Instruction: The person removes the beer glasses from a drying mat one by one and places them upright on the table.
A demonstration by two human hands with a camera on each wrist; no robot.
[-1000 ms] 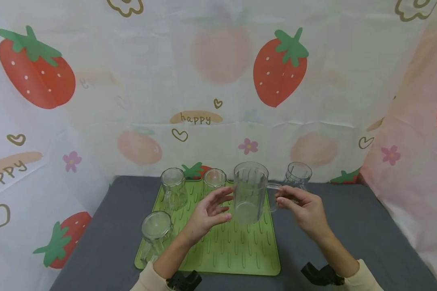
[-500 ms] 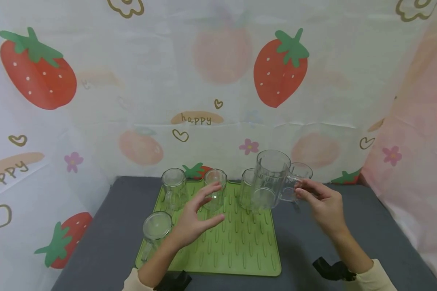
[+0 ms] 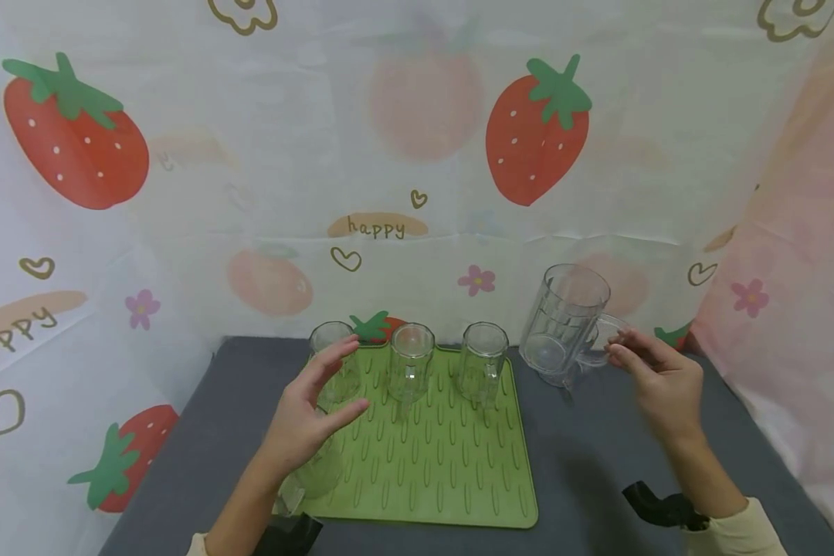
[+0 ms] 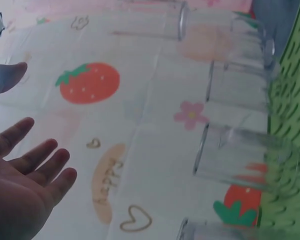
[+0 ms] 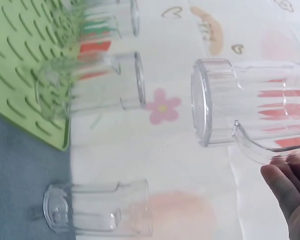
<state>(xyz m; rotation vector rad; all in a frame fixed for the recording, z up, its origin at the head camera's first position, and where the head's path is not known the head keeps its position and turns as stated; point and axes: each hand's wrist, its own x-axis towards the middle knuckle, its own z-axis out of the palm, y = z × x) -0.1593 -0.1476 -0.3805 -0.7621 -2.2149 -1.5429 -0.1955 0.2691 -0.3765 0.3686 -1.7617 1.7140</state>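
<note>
My right hand [image 3: 660,378] grips the handle of a clear mug [image 3: 563,316] in the head view. This mug is lifted, mouth up and slightly tilted, right of the green drying mat [image 3: 431,479]. Behind and below it, another clear mug [image 5: 97,210] stands upright on the table in the right wrist view. My left hand [image 3: 306,409] hovers over the mat's left side, thumb and fingers spread, holding nothing. On the mat several clear mugs stand base up: one at back right [image 3: 483,363], a middle mug [image 3: 411,363], a back left mug [image 3: 330,333] and a front left mug [image 3: 320,469], partly hidden by my left hand.
A dark grey cloth [image 3: 181,471] covers the table around the mat. A pale curtain [image 3: 285,170] printed with strawberries hangs close behind the table's back edge and at both sides.
The held mug has moved right and up, from over the mat to beyond its right edge. My left hand has drawn back to the left, away from the mug.
</note>
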